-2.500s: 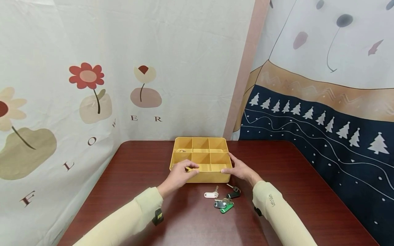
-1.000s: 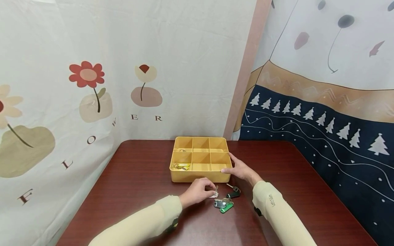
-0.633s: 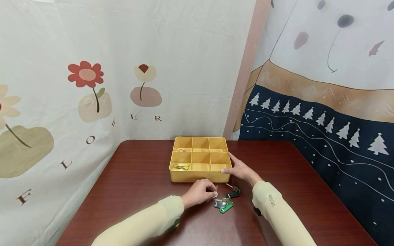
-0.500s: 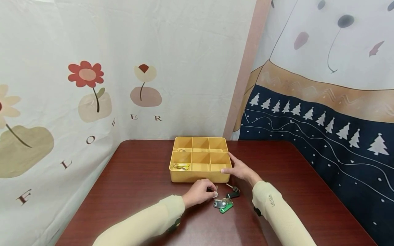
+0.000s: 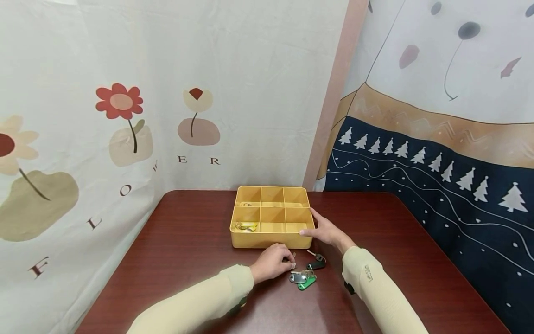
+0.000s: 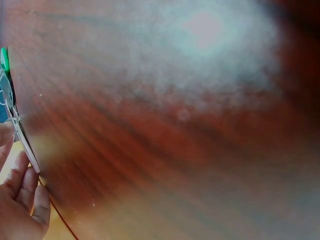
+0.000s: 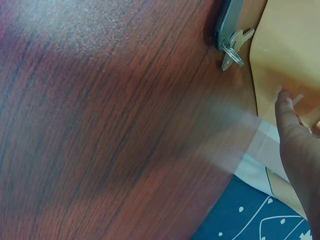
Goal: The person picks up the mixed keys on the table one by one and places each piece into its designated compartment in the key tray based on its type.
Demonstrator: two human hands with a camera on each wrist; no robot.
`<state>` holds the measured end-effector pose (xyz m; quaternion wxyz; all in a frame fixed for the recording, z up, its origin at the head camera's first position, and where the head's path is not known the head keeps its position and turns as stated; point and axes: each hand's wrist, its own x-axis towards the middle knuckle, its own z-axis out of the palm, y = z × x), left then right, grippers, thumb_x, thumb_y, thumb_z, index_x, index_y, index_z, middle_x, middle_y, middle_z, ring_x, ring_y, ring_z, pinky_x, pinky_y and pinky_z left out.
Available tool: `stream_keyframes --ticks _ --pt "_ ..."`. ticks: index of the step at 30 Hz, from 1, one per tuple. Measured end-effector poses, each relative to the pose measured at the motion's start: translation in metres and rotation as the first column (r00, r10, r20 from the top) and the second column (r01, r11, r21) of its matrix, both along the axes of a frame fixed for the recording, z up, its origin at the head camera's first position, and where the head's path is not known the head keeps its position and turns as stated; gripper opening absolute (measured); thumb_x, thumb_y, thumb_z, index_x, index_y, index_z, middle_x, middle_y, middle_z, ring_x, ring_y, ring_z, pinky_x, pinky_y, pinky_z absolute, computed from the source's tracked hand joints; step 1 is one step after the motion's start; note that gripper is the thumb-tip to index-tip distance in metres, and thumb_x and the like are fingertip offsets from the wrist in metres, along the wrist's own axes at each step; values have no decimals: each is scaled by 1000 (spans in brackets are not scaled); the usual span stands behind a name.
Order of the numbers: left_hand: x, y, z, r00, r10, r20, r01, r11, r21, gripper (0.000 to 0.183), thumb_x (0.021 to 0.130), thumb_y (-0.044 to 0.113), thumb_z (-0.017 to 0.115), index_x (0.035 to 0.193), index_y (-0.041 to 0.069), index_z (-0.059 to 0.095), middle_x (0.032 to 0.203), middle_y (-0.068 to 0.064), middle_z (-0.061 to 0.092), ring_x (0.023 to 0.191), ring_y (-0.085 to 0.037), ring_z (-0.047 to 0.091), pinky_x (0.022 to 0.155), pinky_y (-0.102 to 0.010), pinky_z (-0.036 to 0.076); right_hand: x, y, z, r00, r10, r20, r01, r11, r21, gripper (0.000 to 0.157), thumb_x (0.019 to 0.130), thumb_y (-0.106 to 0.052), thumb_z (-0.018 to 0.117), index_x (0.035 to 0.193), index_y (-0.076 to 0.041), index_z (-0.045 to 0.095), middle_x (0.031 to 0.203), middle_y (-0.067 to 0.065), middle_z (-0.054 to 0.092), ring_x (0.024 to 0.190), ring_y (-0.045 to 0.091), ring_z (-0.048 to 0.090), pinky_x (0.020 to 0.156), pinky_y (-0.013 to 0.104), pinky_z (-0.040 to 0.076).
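Observation:
My left hand (image 5: 273,263) is low over the table before the box, pinching a white key tag (image 6: 29,152) between thumb and fingers; most of the tag is hidden in the head view. With its thumb on the front rim and fingers along the right side, my right hand (image 5: 329,230) holds the corner of a yellow divided box (image 5: 271,240). Close beside the left fingers lie a grey key tag (image 5: 298,277), a green key tag (image 5: 307,283) and a black key tag (image 5: 315,264), with keys attached.
A yellow key tag (image 5: 249,224) lies in the box's front left compartment. Behind it, the back left compartment holds a small ring-like item (image 5: 246,204). The reddish-brown table (image 5: 187,232) meets printed curtains (image 5: 258,93) at its back.
My left hand has come from over the front left compartment down to the white key tag and now pinches it, shifting slightly right. The right hand has stayed on the box.

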<state>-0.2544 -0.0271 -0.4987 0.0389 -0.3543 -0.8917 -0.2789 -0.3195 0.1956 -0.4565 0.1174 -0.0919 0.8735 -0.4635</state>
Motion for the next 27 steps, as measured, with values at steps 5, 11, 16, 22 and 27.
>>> stream_keyframes --ticks 5,11,16,22,27 --pt "2 -1 1 1000 -10 -16 10 1000 14 5 85 15 76 80 16 77 84 7 66 84 -12 59 77 -25 47 0 1 -1 1000 4 0 -4 1000 -10 96 88 -30 77 160 -13 15 155 21 35 137 36 38 112 59 26" --pt "2 -2 2 1000 -6 -16 6 1000 16 5 85 16 75 80 17 77 87 10 67 85 -8 60 80 -24 47 -1 1 -1 1000 16 -2 -16 1000 -18 96 88 -28 76 160 -11 14 154 22 35 137 36 38 113 57 26" --pt "0 -4 4 1000 -3 -9 3 999 47 7 85 14 75 79 17 76 83 11 66 83 -5 58 80 -25 47 0 0 -1 1000 6 -2 -6 1000 -13 96 88 -28 77 160 -12 16 154 21 36 137 36 38 113 57 26" --pt "1 -6 14 1000 6 -1 -5 996 88 7 85 14 74 79 17 75 79 13 62 81 -5 56 79 -26 46 1 -1 0 1000 -2 4 2 1000 -22 95 88 -29 77 160 -13 17 154 20 36 137 36 38 112 59 25" --pt "1 -7 23 1000 1 1 -1 990 139 8 85 13 73 77 15 74 79 12 62 82 -7 58 80 -27 47 1 -1 0 1000 0 2 0 1000 -22 95 88 -29 77 160 -14 16 154 21 37 136 37 39 112 60 25"
